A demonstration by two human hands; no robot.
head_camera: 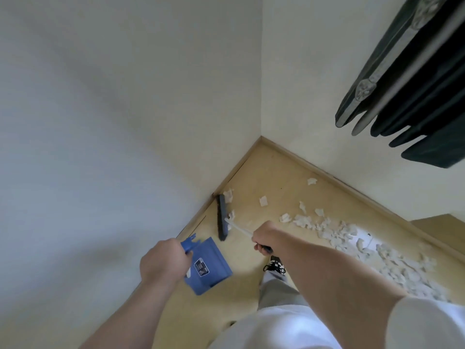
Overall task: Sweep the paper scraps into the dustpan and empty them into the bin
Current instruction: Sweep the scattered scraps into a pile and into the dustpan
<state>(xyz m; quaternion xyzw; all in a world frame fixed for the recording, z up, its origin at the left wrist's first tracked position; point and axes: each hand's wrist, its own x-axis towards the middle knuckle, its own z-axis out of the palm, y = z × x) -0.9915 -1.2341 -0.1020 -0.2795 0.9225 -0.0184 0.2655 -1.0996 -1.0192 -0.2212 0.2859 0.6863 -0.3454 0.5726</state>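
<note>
My left hand [163, 260] grips the handle of a blue dustpan [210, 267], held above the wooden floor near the left wall. My right hand [264, 239] grips the pale handle of a broom. Its dark brush head [222, 217] rests on the floor close to the room corner, with two white paper scraps [228, 195] touching it. Single scraps lie further right, and a long heap of white paper scraps [357, 245] runs along the floor towards the lower right.
Two white walls meet in a corner [261, 137] with a wooden skirting board. Dark clothes [412, 96] hang at the upper right. My foot in a black-and-white shoe [275, 265] stands below the right hand. No bin is in view.
</note>
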